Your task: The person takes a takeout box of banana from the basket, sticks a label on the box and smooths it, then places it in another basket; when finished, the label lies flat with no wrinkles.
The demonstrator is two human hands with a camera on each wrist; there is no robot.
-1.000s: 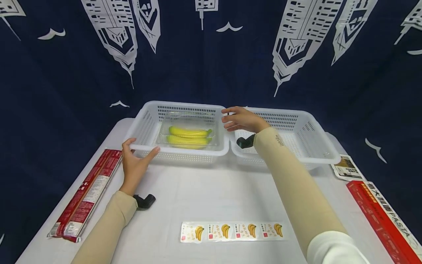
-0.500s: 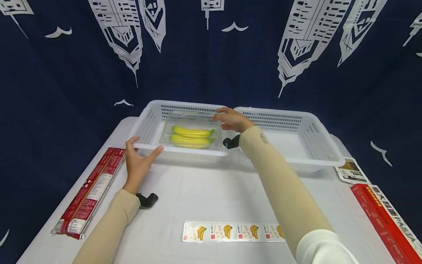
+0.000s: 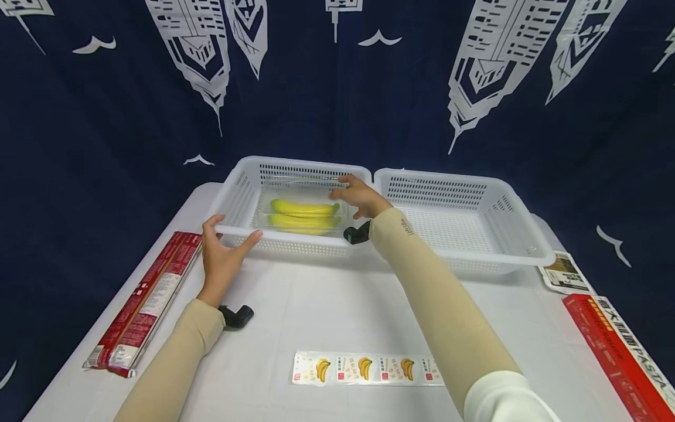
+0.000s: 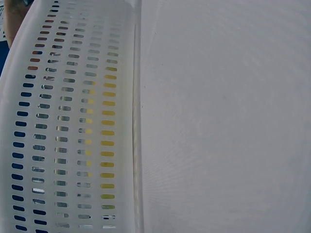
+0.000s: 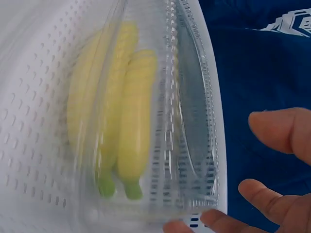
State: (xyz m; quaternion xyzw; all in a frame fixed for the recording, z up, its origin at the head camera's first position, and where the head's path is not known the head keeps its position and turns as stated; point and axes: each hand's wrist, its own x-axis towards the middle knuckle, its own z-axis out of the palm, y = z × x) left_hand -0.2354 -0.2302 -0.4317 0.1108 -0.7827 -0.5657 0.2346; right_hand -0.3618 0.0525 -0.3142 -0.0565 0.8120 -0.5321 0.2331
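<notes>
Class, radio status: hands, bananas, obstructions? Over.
Left hand on left basket corner. Right hand spread at clear container, contact unclear. Bananas inside; nothing visibly blocking.

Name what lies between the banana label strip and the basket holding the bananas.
Between the label strip and the basket, the head view shows bare white tabletop, with the right sleeve slanting over its right side.

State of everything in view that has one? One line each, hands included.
Left basket: upright
Right basket: upright
Clear container: inside left basket; lid state unclear
Bananas: yellow, green-tipped, in container
Left hand: grips left basket's near-left corner
Right hand: fingers spread, by container's right end
Label strip: flat, partly covered
Red packaging: lying flat
Red box: lying flat, cut off by frame
Small packet: flat, partly hidden
Curtain: hanging
</notes>
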